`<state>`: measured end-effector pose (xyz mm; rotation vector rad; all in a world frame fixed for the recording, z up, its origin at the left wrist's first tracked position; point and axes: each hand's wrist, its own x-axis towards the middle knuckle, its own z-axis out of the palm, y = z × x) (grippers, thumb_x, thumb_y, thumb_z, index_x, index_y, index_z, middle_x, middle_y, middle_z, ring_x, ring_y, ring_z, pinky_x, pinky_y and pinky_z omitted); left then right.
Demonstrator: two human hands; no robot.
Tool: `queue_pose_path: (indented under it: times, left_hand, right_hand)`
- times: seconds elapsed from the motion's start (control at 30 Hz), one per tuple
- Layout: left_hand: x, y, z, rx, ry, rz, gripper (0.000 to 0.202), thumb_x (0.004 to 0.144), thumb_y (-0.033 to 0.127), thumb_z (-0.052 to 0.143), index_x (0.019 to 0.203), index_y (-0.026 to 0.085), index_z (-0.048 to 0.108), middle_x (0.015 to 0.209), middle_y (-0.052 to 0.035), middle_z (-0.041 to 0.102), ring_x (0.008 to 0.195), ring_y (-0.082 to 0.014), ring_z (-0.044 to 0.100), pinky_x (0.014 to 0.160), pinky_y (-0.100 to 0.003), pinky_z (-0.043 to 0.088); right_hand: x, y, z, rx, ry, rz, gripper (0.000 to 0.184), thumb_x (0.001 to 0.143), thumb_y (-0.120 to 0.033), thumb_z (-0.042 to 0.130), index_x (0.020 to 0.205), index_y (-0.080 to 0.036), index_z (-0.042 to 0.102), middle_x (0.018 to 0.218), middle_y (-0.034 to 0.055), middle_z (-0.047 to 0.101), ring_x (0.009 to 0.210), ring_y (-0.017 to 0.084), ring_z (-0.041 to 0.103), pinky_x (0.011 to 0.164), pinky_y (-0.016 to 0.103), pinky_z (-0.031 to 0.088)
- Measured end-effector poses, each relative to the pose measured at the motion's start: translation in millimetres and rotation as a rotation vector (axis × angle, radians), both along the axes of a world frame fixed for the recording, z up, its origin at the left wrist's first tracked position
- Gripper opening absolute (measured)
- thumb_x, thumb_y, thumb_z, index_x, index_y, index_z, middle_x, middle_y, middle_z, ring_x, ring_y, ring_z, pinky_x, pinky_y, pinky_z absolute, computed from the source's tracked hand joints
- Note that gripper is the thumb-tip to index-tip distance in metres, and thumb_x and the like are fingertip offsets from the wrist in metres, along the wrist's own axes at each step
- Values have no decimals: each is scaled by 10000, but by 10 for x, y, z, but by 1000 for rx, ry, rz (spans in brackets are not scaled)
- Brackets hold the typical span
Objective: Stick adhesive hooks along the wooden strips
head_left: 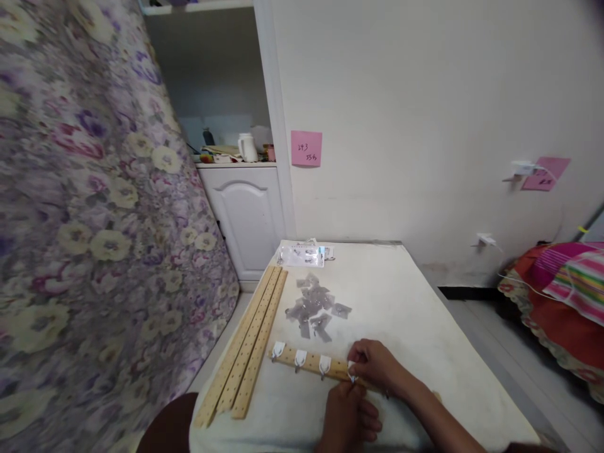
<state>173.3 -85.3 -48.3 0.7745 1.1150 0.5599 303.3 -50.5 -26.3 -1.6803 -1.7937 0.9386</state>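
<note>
A short wooden strip (309,362) with holes lies slantwise near the table's front, carrying several white hooks (300,360) with metal ends. My right hand (377,363) closes its thumb and fingers on the white hook (352,372) furthest right of those visible, and covers part of the strip. Just below that hook, on the near side of the strip, is my left hand (346,415). Its fingers are curled, with the tips close to the hook's metal end; what they pinch is hidden. The strip's right end shows only partly beneath the right hand.
Long perforated wooden strips (250,352) lie along the table's left side. Beyond the short strip is a pile of small grey plastic packets (314,302). Clear packaging (299,255) sits at the far edge of the table (425,314). A floral curtain (108,220) hangs at left.
</note>
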Motion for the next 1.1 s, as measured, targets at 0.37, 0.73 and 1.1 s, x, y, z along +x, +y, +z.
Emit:
queue_pose_path:
  times: [0.37,0.73,1.1]
  left_hand:
    - [-1,-7,-75,9,-3,-17,104,777,291,462,765,189,446,487,6,605,398,-149,582,420,-246,407]
    - [-116,-45,-17,-1,11,-38,76,804,250,420,749,199,407,496,16,606,381,-119,560,430,-226,377]
    - [-359,-88,-55,68,20,-105,251,694,418,545,750,198,438,493,26,603,382,-112,554,389,-202,304]
  right_hand:
    - [24,118,-71,-142,51,-35,200,549,-208,706,747,-198,687,729,-9,684,658,129,580,591,212,397]
    - [34,160,-35,-166,114,16,275,539,-201,718,810,-163,692,699,-10,680,620,108,583,544,182,405]
    - [142,-107,305,8,-203,-103,361,518,-269,718,858,-171,648,912,62,647,854,226,566,754,326,409]
